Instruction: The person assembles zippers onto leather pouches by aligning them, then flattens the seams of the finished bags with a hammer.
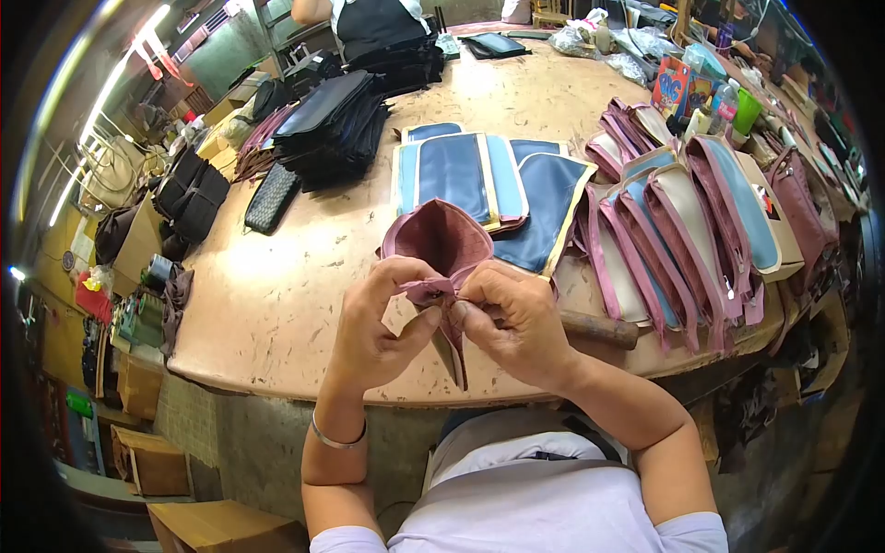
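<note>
A mauve fabric pouch point(468, 241) is held up in front of me at the table's near side, its mouth gaping toward the camera. My left hand point(383, 313) pinches its near edge between thumb and fingers. Close beside it, my right hand point(513, 318) grips the same edge, fingers bent and pressed together. Between the two hands the cloth is bunched, and a pointed flap hangs below them. Just beyond the pouch lie blue panels with yellowish edging point(450, 173), partly overlapping. The inside bottom of the pouch is in shadow.
Mauve, blue and cream bag pieces with zippers point(659, 235) stand in a row at right. A wooden roller point(599, 330) lies near my right forearm. Black pieces point(334, 124) are stacked at back left, near a dark patterned pouch point(273, 197). Another person point(378, 28) stands across the table.
</note>
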`<move>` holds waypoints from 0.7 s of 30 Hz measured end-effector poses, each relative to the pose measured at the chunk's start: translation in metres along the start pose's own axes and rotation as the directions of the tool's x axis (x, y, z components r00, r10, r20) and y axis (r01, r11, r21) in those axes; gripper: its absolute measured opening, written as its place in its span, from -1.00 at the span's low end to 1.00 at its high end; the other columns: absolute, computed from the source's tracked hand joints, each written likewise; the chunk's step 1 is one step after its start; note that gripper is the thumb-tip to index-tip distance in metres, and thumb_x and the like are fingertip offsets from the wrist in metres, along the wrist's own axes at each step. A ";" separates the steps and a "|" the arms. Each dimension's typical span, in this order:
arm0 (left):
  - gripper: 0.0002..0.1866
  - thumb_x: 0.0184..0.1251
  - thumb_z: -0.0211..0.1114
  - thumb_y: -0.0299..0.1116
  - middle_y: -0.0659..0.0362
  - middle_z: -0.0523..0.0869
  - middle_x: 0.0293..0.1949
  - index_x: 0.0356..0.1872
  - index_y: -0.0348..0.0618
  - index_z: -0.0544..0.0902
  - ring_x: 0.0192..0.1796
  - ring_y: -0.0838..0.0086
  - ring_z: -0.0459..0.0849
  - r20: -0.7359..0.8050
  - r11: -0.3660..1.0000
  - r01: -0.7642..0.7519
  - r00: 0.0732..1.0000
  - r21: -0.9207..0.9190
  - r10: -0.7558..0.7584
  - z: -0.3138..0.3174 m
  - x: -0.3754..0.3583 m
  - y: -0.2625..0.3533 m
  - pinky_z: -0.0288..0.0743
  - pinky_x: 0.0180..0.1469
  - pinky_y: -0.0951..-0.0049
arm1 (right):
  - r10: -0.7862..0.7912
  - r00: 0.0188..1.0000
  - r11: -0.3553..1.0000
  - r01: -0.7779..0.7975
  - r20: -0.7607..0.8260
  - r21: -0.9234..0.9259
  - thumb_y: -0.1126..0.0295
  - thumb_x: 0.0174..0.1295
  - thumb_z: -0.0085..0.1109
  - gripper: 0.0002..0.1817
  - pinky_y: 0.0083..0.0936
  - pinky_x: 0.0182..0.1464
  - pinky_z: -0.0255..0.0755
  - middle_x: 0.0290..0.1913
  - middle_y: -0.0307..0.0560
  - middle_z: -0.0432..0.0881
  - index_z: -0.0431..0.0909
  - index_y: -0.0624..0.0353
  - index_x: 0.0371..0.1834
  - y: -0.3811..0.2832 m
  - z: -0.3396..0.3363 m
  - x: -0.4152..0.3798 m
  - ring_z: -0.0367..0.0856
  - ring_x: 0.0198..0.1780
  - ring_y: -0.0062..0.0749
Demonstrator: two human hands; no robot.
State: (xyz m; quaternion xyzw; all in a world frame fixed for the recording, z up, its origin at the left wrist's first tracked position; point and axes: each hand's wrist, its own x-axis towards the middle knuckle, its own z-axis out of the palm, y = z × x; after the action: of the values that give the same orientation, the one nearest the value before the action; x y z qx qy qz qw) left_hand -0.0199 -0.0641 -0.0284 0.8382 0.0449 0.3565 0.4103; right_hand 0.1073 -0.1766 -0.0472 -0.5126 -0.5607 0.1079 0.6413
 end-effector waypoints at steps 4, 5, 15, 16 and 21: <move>-0.68 -0.07 0.31 -0.64 0.11 0.61 -0.31 -0.20 -0.25 0.54 -0.26 0.46 0.63 -0.007 0.989 -0.058 0.998 0.139 0.059 0.004 0.003 0.016 0.48 -0.17 0.51 | 0.020 0.999 1.000 -0.020 0.034 0.006 0.60 0.04 0.15 -0.94 -0.50 -0.41 0.41 -0.42 -0.02 0.51 0.50 0.31 -0.40 -0.005 0.000 -0.002 0.52 -0.47 -0.30; -0.70 -0.06 0.30 -0.64 0.10 0.62 -0.31 -0.21 -0.26 0.54 -0.27 0.45 0.63 0.012 0.991 -0.037 0.999 0.132 0.036 0.003 0.002 0.015 0.48 -0.17 0.52 | -0.037 0.999 0.999 0.037 0.015 -0.016 0.59 0.05 0.15 -0.94 -0.49 -0.40 0.41 -0.41 -0.02 0.51 0.50 0.30 -0.40 -0.005 0.002 -0.001 0.52 -0.47 -0.30; -0.74 0.07 0.27 -0.66 0.16 0.62 -0.24 -0.18 -0.30 0.52 -0.18 0.52 0.62 0.050 0.991 0.043 0.998 -0.128 -0.037 -0.002 0.003 0.003 0.50 -0.11 0.55 | 0.178 0.983 0.978 -0.181 0.038 0.108 0.54 0.05 0.16 -0.94 -0.57 -0.44 0.35 -0.48 -0.09 0.50 0.49 0.29 -0.46 0.004 0.000 -0.005 0.47 -0.49 -0.47; -0.73 0.08 0.27 -0.66 0.17 0.62 -0.22 -0.15 -0.30 0.50 -0.16 0.52 0.62 0.054 0.982 0.050 0.998 -0.180 -0.041 -0.002 0.003 0.002 0.50 -0.10 0.54 | 0.243 0.968 0.957 -0.249 0.057 0.149 0.53 0.05 0.16 -0.93 -0.59 -0.44 0.34 -0.49 -0.12 0.49 0.48 0.29 -0.46 0.005 -0.001 -0.005 0.44 -0.49 -0.51; -0.67 0.11 0.27 -0.65 0.16 0.56 -0.18 -0.09 -0.27 0.42 -0.09 0.51 0.60 0.075 0.947 0.066 0.996 -0.315 -0.044 -0.005 0.003 -0.005 0.51 -0.01 0.52 | 0.422 0.897 0.817 -0.439 0.131 0.374 0.49 0.08 0.18 -0.90 -0.67 -0.40 0.31 -0.49 -0.22 0.46 0.45 0.24 -0.41 0.008 -0.002 -0.005 0.36 -0.45 -0.63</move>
State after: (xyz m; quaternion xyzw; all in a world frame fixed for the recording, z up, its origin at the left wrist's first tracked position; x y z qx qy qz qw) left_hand -0.0200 -0.0561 -0.0280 0.7714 -0.0032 0.3192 0.5506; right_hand 0.1108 -0.1772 -0.0563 -0.4839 -0.4103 0.3711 0.6781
